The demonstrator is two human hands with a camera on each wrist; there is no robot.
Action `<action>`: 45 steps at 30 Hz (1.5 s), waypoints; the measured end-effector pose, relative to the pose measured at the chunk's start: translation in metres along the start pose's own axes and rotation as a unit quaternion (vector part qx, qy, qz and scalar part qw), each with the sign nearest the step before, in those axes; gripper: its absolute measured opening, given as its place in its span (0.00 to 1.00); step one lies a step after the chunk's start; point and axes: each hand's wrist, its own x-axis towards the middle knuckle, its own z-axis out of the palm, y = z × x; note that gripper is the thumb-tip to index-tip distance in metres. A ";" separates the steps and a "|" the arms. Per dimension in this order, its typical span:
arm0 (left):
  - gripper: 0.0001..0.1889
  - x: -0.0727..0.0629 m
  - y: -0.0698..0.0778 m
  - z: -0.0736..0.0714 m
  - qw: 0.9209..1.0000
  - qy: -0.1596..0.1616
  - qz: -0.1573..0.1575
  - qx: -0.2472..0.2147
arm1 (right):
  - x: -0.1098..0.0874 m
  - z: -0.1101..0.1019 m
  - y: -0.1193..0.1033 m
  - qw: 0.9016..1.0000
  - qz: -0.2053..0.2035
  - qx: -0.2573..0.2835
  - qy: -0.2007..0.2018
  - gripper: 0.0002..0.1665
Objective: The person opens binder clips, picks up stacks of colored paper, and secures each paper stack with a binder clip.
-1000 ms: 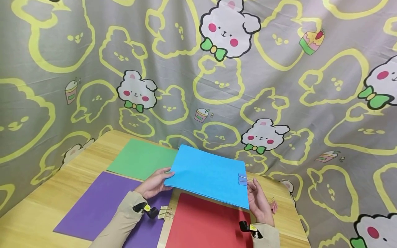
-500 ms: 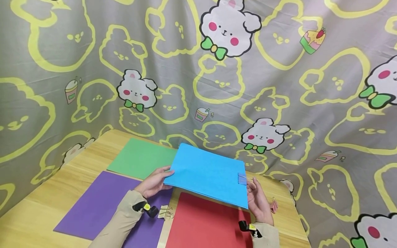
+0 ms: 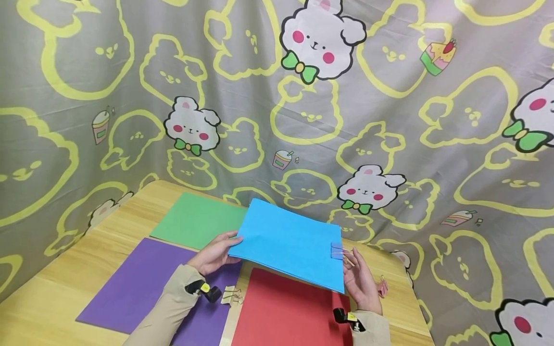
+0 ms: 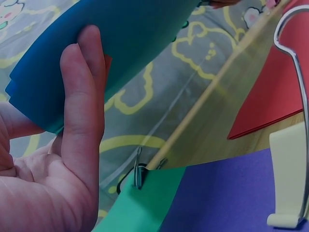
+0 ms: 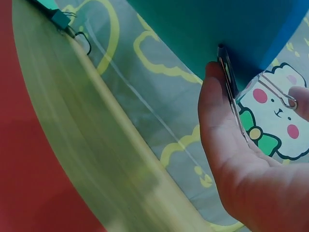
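A stack of blue paper (image 3: 287, 242) is held above the table, tilted. My left hand (image 3: 218, 253) grips its left edge, with the thumb on top and straight fingers (image 4: 79, 96) underneath. A purple binder clip (image 3: 336, 251) sits on the stack's right edge. My right hand (image 3: 362, 283) holds that clip by its wire handles, the thumb (image 5: 300, 102) at the end of one handle and the fingers (image 5: 215, 111) along the other. The clip's jaws are around the paper edge; how far they part is hard to tell.
Green paper (image 3: 196, 221), purple paper (image 3: 143, 283) and red paper (image 3: 290, 312) lie on the wooden table (image 3: 108, 230). A dark-looking clip (image 4: 139, 176) sits on the green paper's edge. A cream binder clip (image 3: 231, 295) is at the purple paper's right edge; a pink clip (image 3: 383, 287) lies right.
The blue stack and its clip have shifted very slightly left. Both hands keep nearly the same places and holds.
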 end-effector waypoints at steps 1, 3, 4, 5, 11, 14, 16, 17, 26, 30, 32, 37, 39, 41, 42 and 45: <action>0.42 0.000 0.000 0.000 1.000 -0.001 0.001 0.001 | 0.000 0.000 0.000 1.000 -0.001 -0.002 0.001 0.26; 0.42 0.001 0.000 0.000 1.000 -0.002 0.002 0.003 | 0.000 0.000 0.000 1.000 -0.005 -0.009 0.003 0.27; 0.42 0.001 0.000 0.000 1.000 -0.002 0.001 0.003 | -0.001 0.001 -0.001 1.000 -0.007 -0.013 0.005 0.26; 0.42 0.001 -0.001 0.001 1.000 -0.002 0.001 0.003 | -0.001 0.001 -0.001 1.000 -0.009 -0.017 0.007 0.26; 0.41 0.001 -0.001 0.002 1.000 -0.004 0.000 -0.001 | 0.000 0.003 -0.003 0.999 -0.013 -0.036 0.026 0.24; 0.42 0.001 -0.001 0.003 1.000 -0.003 -0.001 0.001 | 0.000 0.002 -0.003 0.999 -0.012 -0.039 0.029 0.25; 0.42 0.001 -0.001 0.003 1.000 0.000 -0.002 0.002 | 0.000 0.001 -0.003 0.999 -0.014 -0.042 0.027 0.26; 0.42 0.001 -0.001 0.003 1.000 0.002 -0.002 0.002 | 0.000 0.001 -0.003 0.999 -0.014 -0.044 0.026 0.27; 0.41 0.003 -0.001 0.001 1.000 0.003 0.002 0.000 | 0.003 0.000 -0.001 0.999 -0.009 -0.041 0.005 0.33; 0.40 0.003 0.000 0.002 1.000 -0.001 0.005 -0.002 | 0.004 0.001 -0.001 1.000 -0.004 -0.025 0.003 0.35; 0.40 0.002 0.001 0.002 1.000 0.000 0.005 -0.002 | 0.004 0.002 0.000 0.999 -0.002 -0.033 0.011 0.35; 0.40 0.002 0.002 0.003 1.000 0.002 0.004 -0.002 | 0.003 0.003 0.001 0.998 -0.004 -0.057 0.036 0.31; 0.40 0.002 0.002 0.004 1.000 0.001 0.005 -0.005 | 0.003 0.003 0.001 0.998 -0.005 -0.057 0.039 0.30; 0.40 0.001 0.002 0.004 1.000 0.001 0.005 -0.007 | 0.003 0.003 0.001 0.998 -0.003 -0.054 0.038 0.28; 0.40 0.001 0.002 0.004 1.000 0.002 0.005 -0.007 | 0.003 0.003 0.001 0.998 -0.002 -0.055 0.039 0.27; 0.41 0.001 0.001 0.004 1.000 0.002 0.005 -0.004 | 0.001 0.004 0.001 0.998 0.002 -0.056 0.042 0.26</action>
